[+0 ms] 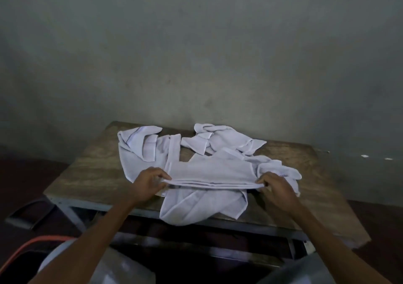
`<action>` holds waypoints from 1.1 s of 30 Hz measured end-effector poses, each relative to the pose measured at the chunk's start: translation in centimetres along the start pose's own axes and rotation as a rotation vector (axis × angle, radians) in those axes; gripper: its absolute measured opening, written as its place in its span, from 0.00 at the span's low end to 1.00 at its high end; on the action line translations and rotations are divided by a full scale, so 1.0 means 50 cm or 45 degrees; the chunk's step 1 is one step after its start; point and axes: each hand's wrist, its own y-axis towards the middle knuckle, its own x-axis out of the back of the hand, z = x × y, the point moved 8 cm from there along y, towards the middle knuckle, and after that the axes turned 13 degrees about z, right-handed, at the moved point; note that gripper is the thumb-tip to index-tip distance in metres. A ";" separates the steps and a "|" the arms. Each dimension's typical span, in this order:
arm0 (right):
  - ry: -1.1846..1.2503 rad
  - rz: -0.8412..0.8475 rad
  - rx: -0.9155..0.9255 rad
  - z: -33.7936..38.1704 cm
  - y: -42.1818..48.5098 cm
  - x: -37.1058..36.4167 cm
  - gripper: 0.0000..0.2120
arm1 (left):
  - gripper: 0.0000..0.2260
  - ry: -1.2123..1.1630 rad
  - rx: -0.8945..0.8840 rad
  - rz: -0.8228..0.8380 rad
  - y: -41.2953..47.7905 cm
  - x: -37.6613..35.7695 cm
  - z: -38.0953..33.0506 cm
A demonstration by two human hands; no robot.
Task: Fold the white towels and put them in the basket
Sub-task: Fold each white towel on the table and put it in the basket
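One white towel (209, 171) is held between both hands over the middle of the desk (87, 174). The cloth is thin and plain. It is folded over at least once, since the near edge shows several stacked layers running straight from hand to hand. That edge sits slightly lifted, with a shadow beneath it. The far part lies back flat on other cloth.

Left hand (150, 183): the grip is closed on the near left corner, thumb on top and fingers curled under.

Right hand (277, 186): the grip is closed on the near right corner, fingertips pinching the layered edge.

The towel spans the gap between the two grips. It is taut along the near side and spreads away from them toward the far side.

We note a loose pile (196, 207) of white towels under and around it:
- One is crumpled at far left, with a dark dotted stitch line along its hem.
- One is bunched at far right.
- One lies directly beneath the held towel and drapes over the near desk edge.
- One lies just right of the right hand.

The desk has a worn wooden top on a grey metal frame and stands against a dull grey wall (196, 55). An orange cord (32, 244) lies on the floor at near left. The light is dim, and we cannot tell the exact number of folds.
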 end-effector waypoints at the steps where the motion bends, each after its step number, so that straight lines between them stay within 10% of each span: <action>1: -0.029 0.033 0.007 -0.009 -0.014 -0.029 0.06 | 0.12 0.003 0.006 0.032 -0.016 -0.028 0.015; 13: -0.257 -0.035 0.072 0.069 -0.035 -0.074 0.04 | 0.08 0.194 0.087 0.028 -0.034 -0.082 0.012; 17: -0.231 -0.086 0.024 0.206 0.087 -0.126 0.14 | 0.22 0.236 0.089 -0.144 0.059 -0.105 -0.069; 24: -0.320 0.402 -0.194 0.158 0.151 -0.268 0.48 | 0.34 0.560 0.344 0.217 0.102 -0.228 0.005; 33: -0.509 0.170 -0.423 0.011 0.094 -0.172 0.44 | 0.28 0.706 0.515 0.071 0.035 -0.186 0.041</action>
